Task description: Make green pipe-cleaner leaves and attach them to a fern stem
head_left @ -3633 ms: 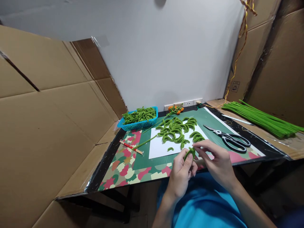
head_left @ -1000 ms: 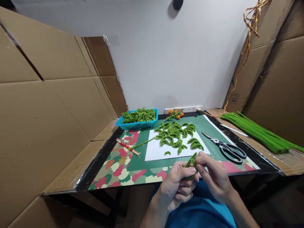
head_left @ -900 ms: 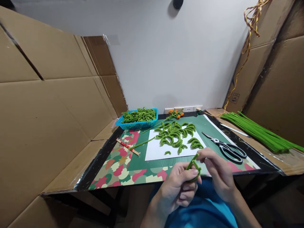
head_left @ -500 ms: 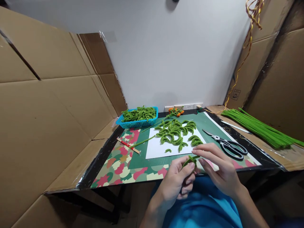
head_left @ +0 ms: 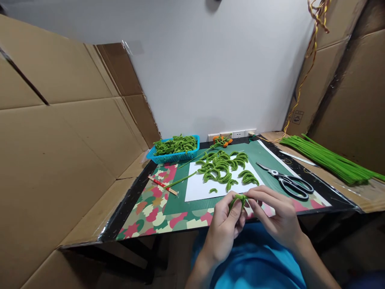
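Between my fingers, just past the table's front edge, is a small bundle of green fuzzy pieces [head_left: 240, 198]. My left hand [head_left: 225, 224] wraps round it, thumb on top. The fingertips of my right hand [head_left: 275, 214] pinch the bundle's right end, where its tip is hidden. Beyond my hands a white sheet [head_left: 195, 188] bears many curved green fuzzy pieces [head_left: 221, 164], some in a loose heap, and one small piece [head_left: 213, 190] lies apart near the front.
A blue basket [head_left: 177, 156] of green pieces stands at the back left, with orange flowers [head_left: 222, 140] beside it. Scissors [head_left: 288, 182] lie right of the sheet; a bundle of green stems [head_left: 331, 160] is farther right. Red-wrapped chopsticks [head_left: 162, 185] lie at left.
My right fingers have closed from a spread pose onto the right end of the green bundle. My left hand has risen slightly with it. The view has shifted slightly.
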Available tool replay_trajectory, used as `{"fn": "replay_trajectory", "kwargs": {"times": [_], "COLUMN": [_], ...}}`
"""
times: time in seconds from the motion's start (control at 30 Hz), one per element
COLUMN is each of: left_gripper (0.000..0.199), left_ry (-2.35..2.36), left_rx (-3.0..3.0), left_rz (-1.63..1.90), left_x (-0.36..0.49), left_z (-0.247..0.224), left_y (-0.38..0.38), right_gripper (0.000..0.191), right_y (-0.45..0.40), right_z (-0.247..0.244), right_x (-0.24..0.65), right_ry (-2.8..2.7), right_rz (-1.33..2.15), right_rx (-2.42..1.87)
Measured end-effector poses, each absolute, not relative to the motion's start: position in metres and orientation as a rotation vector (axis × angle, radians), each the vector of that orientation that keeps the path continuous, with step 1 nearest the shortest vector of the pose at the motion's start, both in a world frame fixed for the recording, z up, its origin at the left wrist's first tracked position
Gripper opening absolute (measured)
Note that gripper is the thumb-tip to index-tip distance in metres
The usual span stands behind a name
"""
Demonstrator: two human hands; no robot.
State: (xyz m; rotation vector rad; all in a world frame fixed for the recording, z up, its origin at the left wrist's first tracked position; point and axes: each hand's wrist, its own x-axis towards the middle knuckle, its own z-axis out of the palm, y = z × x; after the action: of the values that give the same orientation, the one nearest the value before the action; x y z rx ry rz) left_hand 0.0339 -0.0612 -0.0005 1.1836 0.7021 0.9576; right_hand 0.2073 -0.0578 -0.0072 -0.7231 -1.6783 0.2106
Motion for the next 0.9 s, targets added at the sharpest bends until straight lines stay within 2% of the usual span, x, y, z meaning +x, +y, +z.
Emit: {"fn": "replay_trajectory", "kwargs": {"times": [0.17,0.3,0.5,0.9], "left_gripper": [0.036,0.035,0.03,0.039], "left_ry": [0.801,0.871,0.919,0.809], "left_rx": [1.251,1.39,1.573,1.524], "left_rz": [1.016,1.05,1.01,0.873], "left_x": [0.0375,0.0382,0.0378,0.0312], "left_z": [-0.0039,-0.004,0.0026,0.0035], "left_y": [-0.0641,-0.0655,-0.0674,-0.0636], "right_gripper": [0.02,0.011,0.041,0.038], "right_y": [-0.0559,-0.0566,-0.0589,-0.0551], "right_z": [-0.0132,-0.0138,-0.0114,-0.0168], "right_x": [0.2064,0.2069,0.2048,0.2058], "right_ry": [-1.703,-1.747,-1.71,-1.617], "right_rz": [0.117,-0.013,0.041,0.261], "right_rx": [-0.731,-0.783,-0.88,-0.843]}}
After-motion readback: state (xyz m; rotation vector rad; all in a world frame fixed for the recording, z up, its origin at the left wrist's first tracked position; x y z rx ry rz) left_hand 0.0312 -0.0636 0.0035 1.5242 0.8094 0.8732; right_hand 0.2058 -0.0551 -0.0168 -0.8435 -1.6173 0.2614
